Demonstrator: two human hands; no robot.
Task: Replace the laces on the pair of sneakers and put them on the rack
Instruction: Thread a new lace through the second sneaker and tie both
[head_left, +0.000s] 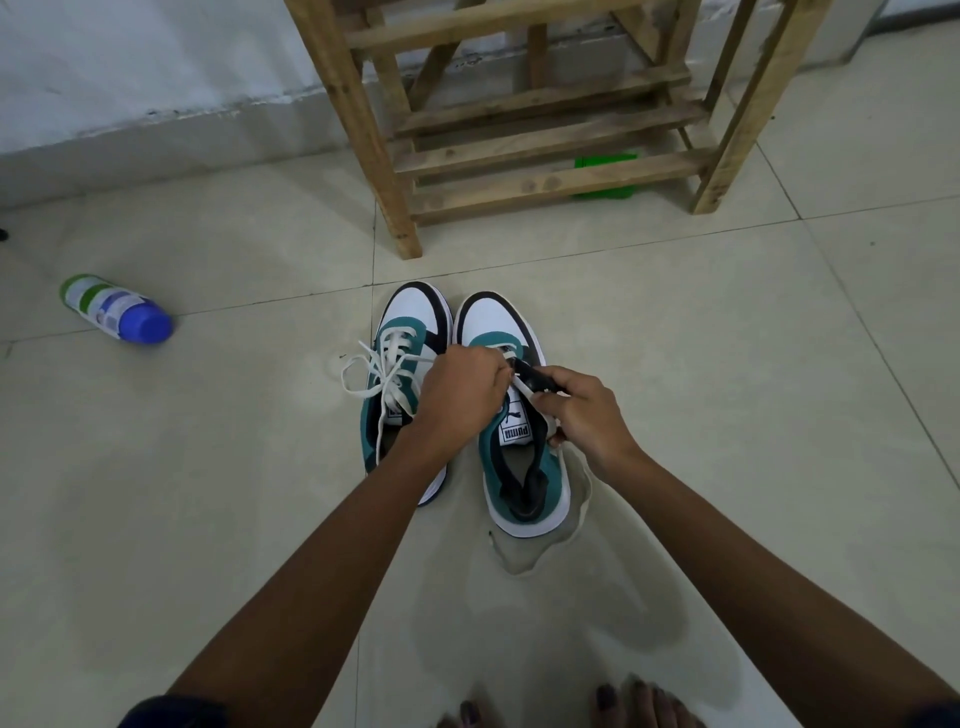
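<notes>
Two teal, white and black sneakers stand side by side on the tiled floor, toes pointing away from me. The left sneaker (410, 332) carries a white lace tied in a loose bow (374, 374). Over the right sneaker (519, 467) both hands work at the eyelets. My left hand (462, 389) is curled over the shoe's lacing area, its fingertips hidden. My right hand (582, 410) pinches a white lace (524, 387) at the shoe's right edge, with a dark piece beside it. The wooden rack (545, 135) stands just beyond the shoes.
A white and green bottle with a blue cap (117, 309) lies on its side on the floor at the left. A green object (605, 161) sits under the rack's lowest slats. A wet patch (545, 545) spreads around the right sneaker. My bare toes (623, 701) show at the bottom edge.
</notes>
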